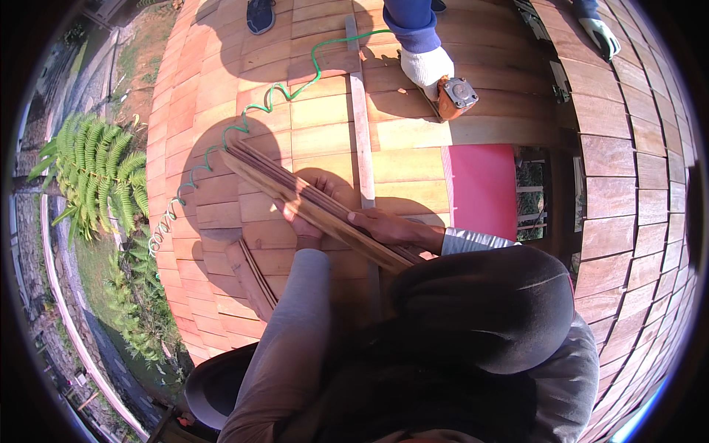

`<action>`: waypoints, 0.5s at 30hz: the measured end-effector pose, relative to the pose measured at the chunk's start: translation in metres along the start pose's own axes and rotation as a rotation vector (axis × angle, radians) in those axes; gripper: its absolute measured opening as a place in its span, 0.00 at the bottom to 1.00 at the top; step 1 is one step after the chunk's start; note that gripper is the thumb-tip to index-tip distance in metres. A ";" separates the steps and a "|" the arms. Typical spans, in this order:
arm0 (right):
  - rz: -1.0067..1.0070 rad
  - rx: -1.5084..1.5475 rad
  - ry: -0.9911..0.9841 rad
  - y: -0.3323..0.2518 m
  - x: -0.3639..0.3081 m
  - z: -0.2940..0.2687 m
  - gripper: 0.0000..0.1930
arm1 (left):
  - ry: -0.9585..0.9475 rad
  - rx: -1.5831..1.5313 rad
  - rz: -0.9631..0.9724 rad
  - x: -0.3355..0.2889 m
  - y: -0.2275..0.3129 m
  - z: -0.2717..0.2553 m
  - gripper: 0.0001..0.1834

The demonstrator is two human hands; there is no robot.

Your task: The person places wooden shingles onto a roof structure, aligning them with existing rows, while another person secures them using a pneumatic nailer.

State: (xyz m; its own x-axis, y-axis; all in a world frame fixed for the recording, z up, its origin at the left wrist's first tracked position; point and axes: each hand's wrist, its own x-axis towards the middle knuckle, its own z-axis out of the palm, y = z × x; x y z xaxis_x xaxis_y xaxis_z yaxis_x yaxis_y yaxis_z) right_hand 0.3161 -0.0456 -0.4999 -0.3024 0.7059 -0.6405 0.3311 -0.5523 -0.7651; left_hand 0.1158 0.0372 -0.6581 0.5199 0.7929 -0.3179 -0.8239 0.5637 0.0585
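A small stack of thin wooden shingles (284, 193) slants across the front of me, from upper left down toward my knee. My left hand (301, 227) is closed around its left lower side, with fingers passing beneath and fingertips showing at the far edge. My right hand (393, 227) grips the nearer end from the right, thumb along the upper edge. More loose shingles (255, 275) lie on the roof beside my left forearm. Ahead, a co-worker's white-gloved hand (428, 68) holds an orange nail gun (456, 97) against the shingled surface.
A green coiled air hose (319, 68) runs across the shingled roof (321, 140). One long wooden strip (362, 140) lies lengthwise on it. Right of that are a pink sheet (481, 193) and an open gap (532, 196). Another gloved hand (600, 37) rests at upper right. Ferns grow beyond the left edge.
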 end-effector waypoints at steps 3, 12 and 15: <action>-0.081 -0.025 0.033 -0.018 -0.015 -0.003 0.27 | -0.175 -0.003 -0.061 -0.017 0.009 0.014 0.58; -0.146 0.186 0.064 0.013 -0.012 -0.023 0.22 | 0.359 0.256 0.294 -0.012 -0.003 0.002 0.48; -0.096 0.200 -0.072 0.002 -0.010 -0.023 0.25 | -0.173 0.041 0.105 -0.004 0.000 -0.010 0.50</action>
State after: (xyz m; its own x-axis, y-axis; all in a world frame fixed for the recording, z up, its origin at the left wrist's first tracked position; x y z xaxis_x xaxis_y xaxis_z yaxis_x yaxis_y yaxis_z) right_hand 0.3407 -0.0437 -0.4933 -0.3898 0.7297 -0.5618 0.1160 -0.5663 -0.8160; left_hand 0.1118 0.0314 -0.6664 0.4659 0.8735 -0.1413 -0.8674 0.4824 0.1223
